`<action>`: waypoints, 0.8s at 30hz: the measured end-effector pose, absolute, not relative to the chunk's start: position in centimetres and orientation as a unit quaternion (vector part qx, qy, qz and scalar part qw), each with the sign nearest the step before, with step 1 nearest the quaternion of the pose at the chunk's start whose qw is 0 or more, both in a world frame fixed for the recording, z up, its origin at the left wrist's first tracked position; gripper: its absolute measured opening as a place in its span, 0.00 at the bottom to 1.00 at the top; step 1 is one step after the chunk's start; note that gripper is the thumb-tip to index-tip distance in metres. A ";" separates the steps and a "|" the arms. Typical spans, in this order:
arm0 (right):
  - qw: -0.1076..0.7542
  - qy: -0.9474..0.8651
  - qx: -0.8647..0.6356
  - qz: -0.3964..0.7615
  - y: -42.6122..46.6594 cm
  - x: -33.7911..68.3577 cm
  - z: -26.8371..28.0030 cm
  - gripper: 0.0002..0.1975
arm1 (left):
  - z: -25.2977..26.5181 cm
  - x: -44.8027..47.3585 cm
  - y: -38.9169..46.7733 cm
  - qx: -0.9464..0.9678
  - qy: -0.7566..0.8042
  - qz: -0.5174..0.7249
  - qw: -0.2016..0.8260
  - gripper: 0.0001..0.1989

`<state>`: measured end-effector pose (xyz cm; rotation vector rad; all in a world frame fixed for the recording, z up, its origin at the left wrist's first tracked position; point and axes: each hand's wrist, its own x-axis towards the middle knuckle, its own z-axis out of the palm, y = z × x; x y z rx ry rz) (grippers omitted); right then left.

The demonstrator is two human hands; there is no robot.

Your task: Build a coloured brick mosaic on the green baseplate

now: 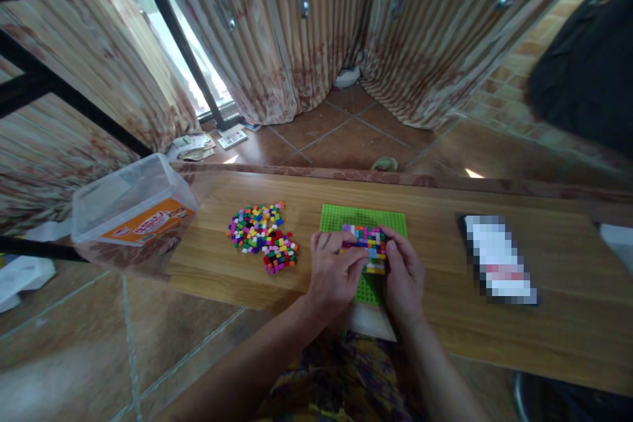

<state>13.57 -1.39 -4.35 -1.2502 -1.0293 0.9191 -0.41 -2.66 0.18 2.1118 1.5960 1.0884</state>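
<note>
A green studded baseplate (363, 214) lies on the wooden table, with a block of multicolored toy building bricks (370, 235) built up on it. My left hand (333, 273) reaches over the block's left side, thumb and index finger pinched together at its surface. Right by those fingertips is a light blue brick (372, 253); whether they grip it or another small brick is hard to make out. My right hand (406, 273) is curled against the block's right edge, its fingers and thumb touching it. Both hands cover parts of the block and the plate.
Left of the plate, many loose colored bricks (257, 227) lie in a pile. A clear plastic tub (133, 198) with an orange label rests at the table's left end. To the right lies a phone-like object (499, 260), its screen blurred out. Curtains (277, 46) hang beyond the table.
</note>
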 end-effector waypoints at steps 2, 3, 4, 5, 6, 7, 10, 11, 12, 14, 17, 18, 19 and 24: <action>0.598 -0.441 -0.539 0.397 -1.4 13.5 -4.3 0.15 | 0.0 -0.5 -2.5 0.722 0.559 0.383 0.142 0.04; 0.599 -0.439 -0.538 0.398 -1.4 13.5 -4.3 0.15 | -0.1 -0.5 -2.4 0.717 0.561 0.388 0.144 0.03; 0.601 -0.437 -0.535 0.401 -1.4 13.4 -4.3 0.15 | -0.1 -0.5 -2.3 0.714 0.561 0.392 0.148 0.03; 0.604 -0.435 -0.530 0.407 -1.4 13.4 -4.2 0.16 | -0.1 -0.5 -2.2 0.712 0.560 0.395 0.152 0.02; 0.606 -0.432 -0.523 0.416 -1.5 13.4 -4.2 0.16 | -0.2 -0.5 -2.2 0.709 0.560 0.398 0.156 0.02; 0.608 -0.429 -0.514 0.426 -1.5 13.4 -4.2 0.17 | -0.2 -0.5 -2.1 0.706 0.561 0.402 0.159 0.01; 0.608 -0.431 -0.492 0.450 -1.6 13.4 -4.1 0.20 | -0.3 -0.5 -2.1 0.699 0.566 0.406 0.161 0.02; 0.604 -0.437 -0.489 0.452 -1.6 13.4 -4.1 0.20 | -0.3 -0.5 -2.2 0.700 0.566 0.407 0.158 0.02; 0.600 -0.446 -0.489 0.449 -1.7 13.5 -4.1 0.21 | -0.4 -0.4 -2.3 0.701 0.565 0.407 0.153 0.02; 0.591 -0.468 -0.493 0.434 -1.7 13.6 -4.1 0.22 | -0.4 -0.4 -2.5 0.710 0.561 0.400 0.142 0.02; 0.582 -0.501 -0.496 0.405 -1.7 13.7 -4.2 0.23 | -0.3 -0.3 -2.9 0.724 0.557 0.387 0.129 0.04; 0.578 -0.510 -0.498 0.396 -1.7 13.7 -4.2 0.23 | -0.3 -0.3 -3.0 0.727 0.555 0.384 0.125 0.04; 0.574 -0.518 -0.502 0.389 -1.7 13.7 -4.2 0.23 | -0.3 -0.3 -3.0 0.729 0.555 0.382 0.123 0.04; 0.554 -0.546 -0.520 0.353 -1.7 13.5 -3.9 0.22 | -0.2 -0.2 -3.2 0.731 0.559 0.375 0.114 0.04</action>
